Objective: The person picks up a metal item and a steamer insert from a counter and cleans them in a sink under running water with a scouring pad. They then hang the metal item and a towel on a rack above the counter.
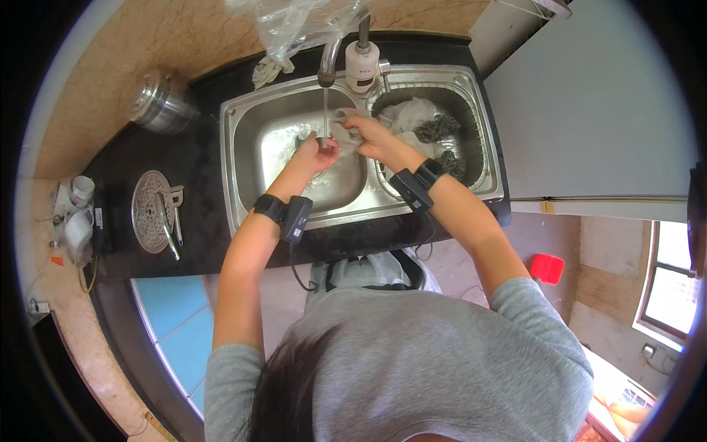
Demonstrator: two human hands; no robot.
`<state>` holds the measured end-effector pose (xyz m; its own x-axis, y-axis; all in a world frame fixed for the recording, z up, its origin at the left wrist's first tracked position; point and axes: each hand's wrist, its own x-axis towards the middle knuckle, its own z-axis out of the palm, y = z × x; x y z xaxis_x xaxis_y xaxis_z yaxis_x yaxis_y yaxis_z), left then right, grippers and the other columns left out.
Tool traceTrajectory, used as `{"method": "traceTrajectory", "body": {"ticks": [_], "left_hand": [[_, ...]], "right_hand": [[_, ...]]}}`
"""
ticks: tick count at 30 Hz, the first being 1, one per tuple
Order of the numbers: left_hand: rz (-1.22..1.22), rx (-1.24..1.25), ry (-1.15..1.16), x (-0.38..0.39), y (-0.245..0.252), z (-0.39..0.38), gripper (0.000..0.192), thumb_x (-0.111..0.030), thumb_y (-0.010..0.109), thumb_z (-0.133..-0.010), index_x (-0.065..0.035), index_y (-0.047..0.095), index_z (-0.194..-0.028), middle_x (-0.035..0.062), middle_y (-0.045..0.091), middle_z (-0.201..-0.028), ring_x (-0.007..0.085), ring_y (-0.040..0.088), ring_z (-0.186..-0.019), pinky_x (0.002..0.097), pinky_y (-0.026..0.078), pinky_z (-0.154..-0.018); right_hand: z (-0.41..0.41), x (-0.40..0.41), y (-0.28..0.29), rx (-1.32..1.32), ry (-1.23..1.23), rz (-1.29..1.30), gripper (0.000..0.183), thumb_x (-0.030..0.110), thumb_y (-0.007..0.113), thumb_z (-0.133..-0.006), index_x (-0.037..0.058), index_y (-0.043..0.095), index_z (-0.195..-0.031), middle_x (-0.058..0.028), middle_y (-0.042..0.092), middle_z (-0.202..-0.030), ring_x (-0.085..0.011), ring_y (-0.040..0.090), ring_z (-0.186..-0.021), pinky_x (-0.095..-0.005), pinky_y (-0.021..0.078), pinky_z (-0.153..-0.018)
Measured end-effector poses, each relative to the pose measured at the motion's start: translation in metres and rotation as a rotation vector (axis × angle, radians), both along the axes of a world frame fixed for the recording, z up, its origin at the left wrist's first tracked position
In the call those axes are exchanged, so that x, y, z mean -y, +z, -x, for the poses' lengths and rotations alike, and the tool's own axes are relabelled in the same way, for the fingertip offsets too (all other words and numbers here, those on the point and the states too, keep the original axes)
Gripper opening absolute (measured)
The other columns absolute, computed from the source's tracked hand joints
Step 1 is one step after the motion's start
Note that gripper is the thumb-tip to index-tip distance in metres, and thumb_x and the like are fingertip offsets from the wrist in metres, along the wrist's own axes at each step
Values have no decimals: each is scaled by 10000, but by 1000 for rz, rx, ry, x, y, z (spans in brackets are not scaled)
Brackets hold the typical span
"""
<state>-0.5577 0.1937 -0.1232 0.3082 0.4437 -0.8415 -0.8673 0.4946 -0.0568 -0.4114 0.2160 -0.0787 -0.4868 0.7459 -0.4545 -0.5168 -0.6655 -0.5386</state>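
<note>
My left hand (316,154) is over the left basin (259,182) of a double stainless steel sink, under a running stream of water (326,105). It holds a small metal item (322,142), mostly hidden by the fingers. Close beside it, my right hand (376,139) grips a wet greyish cloth (347,138) near the divider between the basins. Water comes from a curved metal faucet (329,58) above my left hand. A wire basket (479,132) lines the right basin and holds whitish cloths (410,115) and dark scouring pads (437,129).
A white water heater unit (362,66) with a lever stands behind the divider. Clear plastic (301,27) hangs over the faucet. On the black counter (193,221) are a crumpled rag (270,72), a metal canister (165,105), and a perforated round plate (146,204) with a peeler (175,201) and tongs (167,226).
</note>
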Motion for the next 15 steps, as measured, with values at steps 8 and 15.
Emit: {"method": "traceTrajectory", "body": {"ticks": [8,15], "left_hand": [[-52,-206,9,36,6,30,530,-452,282,-847,57,415,-907,131,473,-762,190,465,-625,279,432,-545],[-27,-250,14,41,9,29,544,-465,308,-836,62,392,-945,127,468,-777,171,464,-614,212,395,-444]], "right_hand": [[43,-7,-4,38,148,32,163,62,388,-793,53,512,-897,-51,514,-728,-130,467,-552,-233,354,-416],[33,-7,-2,205,126,63,121,192,433,-726,78,468,-749,-40,466,-636,-151,444,-525,-295,333,-408]]}}
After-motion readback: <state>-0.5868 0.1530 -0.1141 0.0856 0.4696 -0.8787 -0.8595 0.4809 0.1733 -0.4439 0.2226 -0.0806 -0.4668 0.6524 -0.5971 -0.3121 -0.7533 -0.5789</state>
